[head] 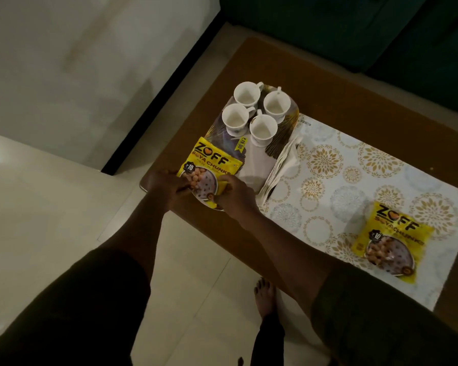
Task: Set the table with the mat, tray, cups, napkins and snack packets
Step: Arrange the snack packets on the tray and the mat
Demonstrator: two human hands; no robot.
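L hand point(167, 184) and R hand point(234, 195) are both closed on the lower edge of a yellow snack pkt point(208, 167), pinched at its two bottom corners; pkt is held over the near-left end of the tray point(294, 114), whether resting on it or just above can't be told. Farther in on the tray, four white cups point(249, 112) are grouped upright, handles out. Napkins point(280, 162) are stacked along the tray's right side, overlapping onto the mat point(328, 165). Mat is laid flat across the brown table point(249, 64). Near the mat's right end, well apart from the tray, a second snack pkt point(391, 239) lies flat. Judged approx. nearly done: mat, tray, cups, napkins placed; one pkt set, the held one not yet released.
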